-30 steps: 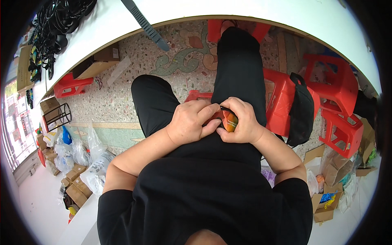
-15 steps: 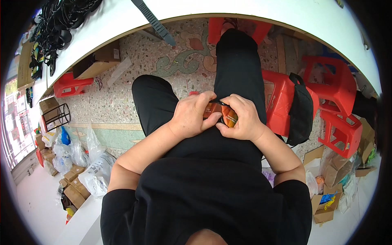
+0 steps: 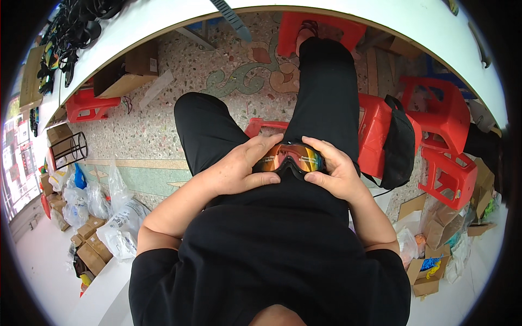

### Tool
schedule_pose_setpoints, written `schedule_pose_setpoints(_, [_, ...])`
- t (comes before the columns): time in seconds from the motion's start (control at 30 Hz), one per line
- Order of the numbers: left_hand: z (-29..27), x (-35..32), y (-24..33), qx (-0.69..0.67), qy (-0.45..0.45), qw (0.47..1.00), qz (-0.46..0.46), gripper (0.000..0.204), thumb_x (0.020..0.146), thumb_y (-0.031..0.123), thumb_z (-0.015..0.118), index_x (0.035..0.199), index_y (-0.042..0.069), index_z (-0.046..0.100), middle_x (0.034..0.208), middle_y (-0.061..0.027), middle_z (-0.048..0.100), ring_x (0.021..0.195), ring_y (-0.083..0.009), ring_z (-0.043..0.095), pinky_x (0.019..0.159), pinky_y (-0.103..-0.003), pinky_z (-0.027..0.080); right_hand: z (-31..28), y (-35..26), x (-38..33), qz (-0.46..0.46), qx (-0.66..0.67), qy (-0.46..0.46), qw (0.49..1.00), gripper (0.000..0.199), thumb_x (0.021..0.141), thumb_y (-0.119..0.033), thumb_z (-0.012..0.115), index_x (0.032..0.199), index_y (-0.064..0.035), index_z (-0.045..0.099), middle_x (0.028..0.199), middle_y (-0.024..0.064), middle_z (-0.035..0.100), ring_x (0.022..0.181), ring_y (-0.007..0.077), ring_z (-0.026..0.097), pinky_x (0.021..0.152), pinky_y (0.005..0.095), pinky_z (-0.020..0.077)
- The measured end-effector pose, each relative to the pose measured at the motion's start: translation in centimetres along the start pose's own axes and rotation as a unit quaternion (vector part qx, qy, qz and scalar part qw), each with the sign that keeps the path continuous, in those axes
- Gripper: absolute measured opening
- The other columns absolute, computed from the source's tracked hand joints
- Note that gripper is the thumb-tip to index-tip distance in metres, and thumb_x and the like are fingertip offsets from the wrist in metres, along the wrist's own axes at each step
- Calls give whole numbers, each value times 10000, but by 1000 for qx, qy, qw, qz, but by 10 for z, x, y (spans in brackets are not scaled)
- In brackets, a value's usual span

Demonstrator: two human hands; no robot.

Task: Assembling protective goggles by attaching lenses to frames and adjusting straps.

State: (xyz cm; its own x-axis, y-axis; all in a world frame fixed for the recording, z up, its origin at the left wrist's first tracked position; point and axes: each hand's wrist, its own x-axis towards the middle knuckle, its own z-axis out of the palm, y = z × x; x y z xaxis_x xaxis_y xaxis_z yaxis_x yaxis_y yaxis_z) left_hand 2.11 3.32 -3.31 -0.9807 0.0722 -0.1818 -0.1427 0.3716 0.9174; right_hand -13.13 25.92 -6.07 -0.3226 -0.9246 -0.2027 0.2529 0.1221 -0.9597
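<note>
A pair of goggles [image 3: 293,157] with a black frame and a mirrored orange-red lens rests between my hands, just above my lap. Its lens faces up and the nose notch points toward me. My left hand [image 3: 244,165] grips the left end, thumb along the lower rim and fingers over the upper edge. On the other end, my right hand [image 3: 334,168] holds it the same way, thumb below and index finger on top. Parts of both goggle ends are hidden under my fingers.
A white table edge [image 3: 163,24] curves across the far side, with black straps [image 3: 81,27] piled at left and a grey strap [image 3: 232,20] overhanging it. Red stools [image 3: 443,111] and a black bag [image 3: 397,144] stand at right. Plastic bags [image 3: 117,233] and cardboard boxes [image 3: 92,252] lie at left.
The goggles, earlier bent and mostly covered between my hands, are now spread flat with the whole lens facing up. My hands have moved apart, thumbs now along the lower rim.
</note>
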Motion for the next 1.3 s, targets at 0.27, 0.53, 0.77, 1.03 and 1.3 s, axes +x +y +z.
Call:
schedule_pose_setpoints(0.27, [18,-13,-2,-2,66,998,25,728,855,224,760,1427,-44,399,1258,-230,556,1150,-362,575,983,-389,468,5,-1,1,27,57,-15,998,642,846,-55,751,1415,19,463,1259,92,564,1188,151,526,1041,293,385])
schedule_pose_setpoints(0.53, [29,-2,0,28,138,989,46,646,848,191,743,1377,-35,449,1186,-214,574,1064,-355,606,901,-383,503,26,1,4,26,115,103,988,547,854,-45,747,1341,34,512,1271,87,581,1161,134,550,1034,292,416])
schedule_pose_setpoints(0.77, [40,34,14,143,276,947,83,562,676,113,727,1191,-27,550,981,-171,614,840,-336,639,726,-389,534,28,5,26,-185,-255,268,910,481,694,-95,735,1134,22,581,1017,144,647,903,254,659,832,330,527])
schedule_pose_setpoints(1.03, [50,46,0,174,337,918,117,490,659,116,717,1107,-21,575,918,-150,626,786,-315,644,684,-377,530,25,16,34,-169,-254,288,908,456,658,-114,743,1070,8,592,969,134,650,851,255,670,774,335,547])
schedule_pose_setpoints(1.3, [49,41,2,182,329,923,87,435,701,123,715,1092,-14,583,940,-153,623,820,-330,641,731,-396,530,22,19,35,-127,-245,259,925,439,692,-115,758,1082,-3,591,981,117,651,887,232,662,805,323,532])
